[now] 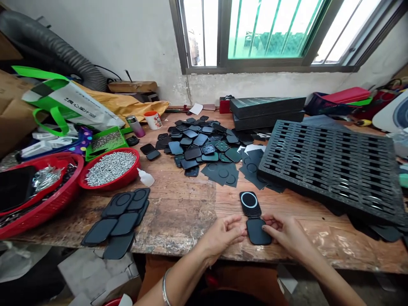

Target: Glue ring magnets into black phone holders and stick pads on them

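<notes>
A black folding part (pixel 254 219) lies on the wooden bench near its front edge: two rounded plates joined end to end, the far plate showing a white ring. My left hand (pixel 223 234) touches the near plate's left edge with its fingertips. My right hand (pixel 285 233) rests its fingers on the near plate's right side. Both hands lie low on the bench, on either side of the part.
A pile of dark plates (pixel 200 142) and flat sheets (pixel 223 172) lies mid-bench. A black slotted tray (pixel 331 165) stands right. Assembled parts (pixel 121 221) lie left, beside a red bowl of screws (pixel 110 168), a red basket (pixel 38 199) and a small glue bottle (pixel 145 177).
</notes>
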Demonstrator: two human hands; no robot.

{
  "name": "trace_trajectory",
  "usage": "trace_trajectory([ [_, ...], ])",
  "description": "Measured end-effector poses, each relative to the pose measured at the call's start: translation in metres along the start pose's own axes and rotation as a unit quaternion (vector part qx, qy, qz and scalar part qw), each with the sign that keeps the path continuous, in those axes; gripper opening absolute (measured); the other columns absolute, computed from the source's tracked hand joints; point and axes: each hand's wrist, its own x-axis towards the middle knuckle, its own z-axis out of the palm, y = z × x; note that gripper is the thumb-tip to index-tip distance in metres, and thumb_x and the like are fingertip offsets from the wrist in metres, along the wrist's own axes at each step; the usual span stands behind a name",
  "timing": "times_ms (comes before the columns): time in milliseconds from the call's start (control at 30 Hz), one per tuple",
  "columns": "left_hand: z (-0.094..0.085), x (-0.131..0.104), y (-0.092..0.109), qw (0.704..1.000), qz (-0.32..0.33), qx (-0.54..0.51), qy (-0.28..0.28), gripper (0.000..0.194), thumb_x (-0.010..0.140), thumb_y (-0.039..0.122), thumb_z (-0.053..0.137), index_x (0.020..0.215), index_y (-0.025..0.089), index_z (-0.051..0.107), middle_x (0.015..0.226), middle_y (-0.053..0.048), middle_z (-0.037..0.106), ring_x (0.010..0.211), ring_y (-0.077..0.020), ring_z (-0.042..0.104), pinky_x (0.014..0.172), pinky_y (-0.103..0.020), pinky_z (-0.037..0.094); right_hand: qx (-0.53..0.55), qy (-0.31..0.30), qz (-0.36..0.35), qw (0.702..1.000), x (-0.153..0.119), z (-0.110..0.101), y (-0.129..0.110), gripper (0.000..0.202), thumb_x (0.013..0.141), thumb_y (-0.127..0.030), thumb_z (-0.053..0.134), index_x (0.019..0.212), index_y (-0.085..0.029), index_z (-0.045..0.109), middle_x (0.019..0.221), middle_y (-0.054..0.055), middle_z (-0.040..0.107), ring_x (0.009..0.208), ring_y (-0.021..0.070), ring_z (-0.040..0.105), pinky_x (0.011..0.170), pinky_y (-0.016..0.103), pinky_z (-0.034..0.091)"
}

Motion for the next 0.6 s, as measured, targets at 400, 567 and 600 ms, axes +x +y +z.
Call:
trace_trajectory([
  [400,-0.054,-0.031,0.004,0.979,0.112,0.098,0.137,0.058,0.062,0.027,0.075,0.114,0.01,0.057,0.104,-0.013,0.069,0.098,-0.0244,0.063,0.091,-0.035,0.046,0.059,-0.11,-0.077,0.989,-0.001,0.065,-0.052,0.011,0.079,-0.027,0.056,0.081,-0.018,0.062,0.07,0.001,0.064,0.064,0.0153,0.059,0.058,0.025,0.045],
  [567,-0.092,-0.057,0.004,0.943,0.14,0.2,0.228,0.061,0.071,0.035,0.066,0.125,0.01,0.052,0.112,-0.014,0.065,0.106,-0.0259,0.061,0.094,-0.039,0.046,-0.133,-0.011,-0.221,0.966,0.054,0.062,-0.069,0.016,0.084,-0.023,0.05,0.077,-0.019,0.064,0.08,0.003,0.066,0.078,0.0187,0.059,0.072,0.03,0.045],
  [600,-0.097,-0.06,0.002,0.926,0.15,0.245,0.244,0.058,0.073,0.035,0.063,0.125,0.011,0.053,0.112,-0.014,0.065,0.106,-0.0263,0.06,0.095,-0.04,0.045,-0.179,0.021,-0.235,0.955,0.069,0.062,-0.071,0.014,0.083,-0.023,0.051,0.079,-0.019,0.064,0.083,0.004,0.066,0.084,0.0201,0.058,0.078,0.032,0.045],
])
